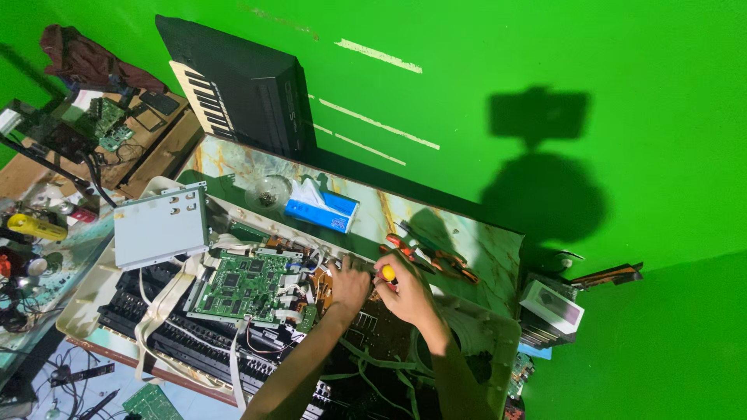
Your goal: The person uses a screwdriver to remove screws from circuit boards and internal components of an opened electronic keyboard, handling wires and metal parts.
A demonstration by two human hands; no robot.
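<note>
An opened electronic keyboard (194, 342) lies on the marble-patterned table (233, 167), its insides showing. A green circuit board (243, 285) sits in the middle of it, with white ribbon cables around. My right hand (406, 294) is closed on a screwdriver with a yellow-orange handle (387, 273), tip down into the case. My left hand (350, 281) rests just left of it, fingers pressing on the parts beside a brown board (323, 289). A grey metal cover plate (159, 227) lies tilted at the case's left end.
A blue tissue box (321, 211) and a glass ashtray (268, 193) stand behind the case. Orange-handled pliers (432, 257) lie to the right. A second keyboard (233, 85) leans on the green wall. Cluttered benches with boards and wires stand at left; small boxes (551, 305) at right.
</note>
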